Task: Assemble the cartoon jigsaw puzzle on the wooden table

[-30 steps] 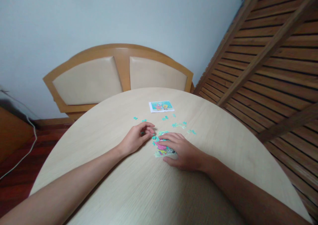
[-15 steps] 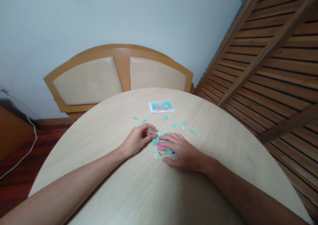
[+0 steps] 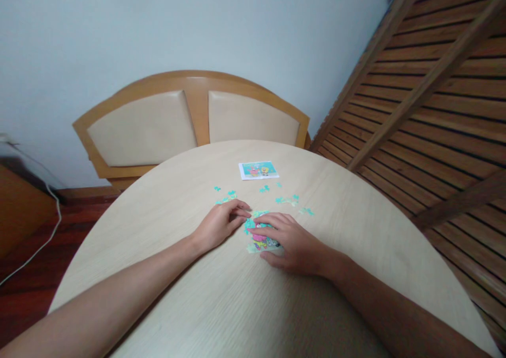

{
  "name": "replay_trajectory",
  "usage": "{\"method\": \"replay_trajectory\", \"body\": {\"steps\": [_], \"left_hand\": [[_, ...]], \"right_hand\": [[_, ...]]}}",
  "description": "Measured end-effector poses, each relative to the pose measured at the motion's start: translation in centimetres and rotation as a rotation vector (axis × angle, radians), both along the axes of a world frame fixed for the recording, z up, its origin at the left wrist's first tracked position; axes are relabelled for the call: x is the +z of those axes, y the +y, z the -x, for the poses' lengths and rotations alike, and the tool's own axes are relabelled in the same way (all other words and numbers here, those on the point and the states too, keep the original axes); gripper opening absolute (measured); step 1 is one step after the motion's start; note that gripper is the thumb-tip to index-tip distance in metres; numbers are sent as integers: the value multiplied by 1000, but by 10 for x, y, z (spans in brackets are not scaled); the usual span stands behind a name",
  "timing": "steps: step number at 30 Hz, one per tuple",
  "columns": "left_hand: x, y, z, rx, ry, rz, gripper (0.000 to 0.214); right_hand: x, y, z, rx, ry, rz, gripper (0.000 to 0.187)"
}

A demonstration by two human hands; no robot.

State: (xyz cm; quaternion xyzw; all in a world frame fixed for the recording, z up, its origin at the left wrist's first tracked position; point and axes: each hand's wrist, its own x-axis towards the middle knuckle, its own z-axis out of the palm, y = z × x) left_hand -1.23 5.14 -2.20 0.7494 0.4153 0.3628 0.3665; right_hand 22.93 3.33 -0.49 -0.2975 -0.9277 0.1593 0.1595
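Observation:
A partly joined cartoon jigsaw [image 3: 256, 238], teal and pink, lies in the middle of the round pale wooden table [image 3: 221, 300]. My right hand [image 3: 290, 242] rests flat across its right side, fingers stretched out over it. My left hand [image 3: 219, 223] sits at the jigsaw's upper left edge, fingertips pinched together where a teal piece meets the jigsaw; what the pinch holds is too small to make out. Several loose teal pieces [image 3: 286, 200] lie scattered just beyond both hands.
A small printed reference picture [image 3: 258, 170] lies farther back on the table. A wooden chair with two beige pads [image 3: 190, 123] stands behind the table against a pale wall. Slatted wooden panels [image 3: 435, 94] lean at the right. A white cable [image 3: 37, 244] runs over the red floor at left.
My left hand has slid right from the loose pieces to the jigsaw's edge, its fingers closing into a pinch. My right hand has stayed on the jigsaw.

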Motion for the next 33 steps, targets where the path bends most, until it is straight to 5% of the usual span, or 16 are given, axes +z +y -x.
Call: {"method": "replay_trajectory", "body": {"steps": [15,27,33], "left_hand": [[11,-3,10,22,328,-241,23],[9,0,9,26,379,-257,22],[21,13,41,225,538,-374,21]], "right_hand": [[-1,0,-2,4,-10,-18,50],[4,-2,-1,32,-120,10,51],[5,-3,-2,53,-109,10,50]]}}
